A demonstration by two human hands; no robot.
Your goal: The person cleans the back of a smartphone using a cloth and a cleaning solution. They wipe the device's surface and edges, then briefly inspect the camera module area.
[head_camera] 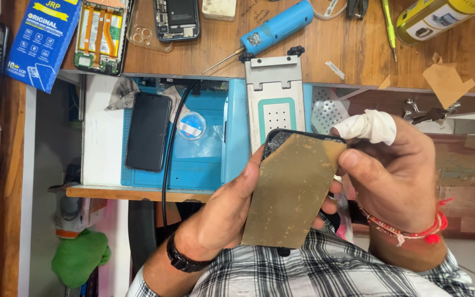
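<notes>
Holding a dark phone with a cracked, shattered top edge (277,139) up close to the chest, both hands are on it, and a tan, scuffed sheet shaped like a phone screen with one corner cut off (292,190) lies over its face, hiding nearly all of it. The left hand (221,212), with a black band at the wrist, has its fingers clamped along the left edge of the phone and sheet, thumb on top. The right hand (397,176) has its fingers closed on the top right corner, thumb pressing the sheet; its forefinger is wrapped in white bandage (368,125), and red thread bracelets (413,230) sit on that wrist.

Below the hands sits a lower surface with a blue work mat (204,165). On it, near its left edge, lies a black phone, screen dark (148,131), and just beside that a small round clear tub with a blue label (192,125); can't tell what's in it. A grey metal clamp plate with a perforated teal-framed pad (276,93) stands at the mat's right side.

On the upper wooden surface (204,55): a blue electric screwdriver (273,28), an opened phone with orange ribbon cables showing (101,34), and a blue printed box (42,41) at the left edge.
</notes>
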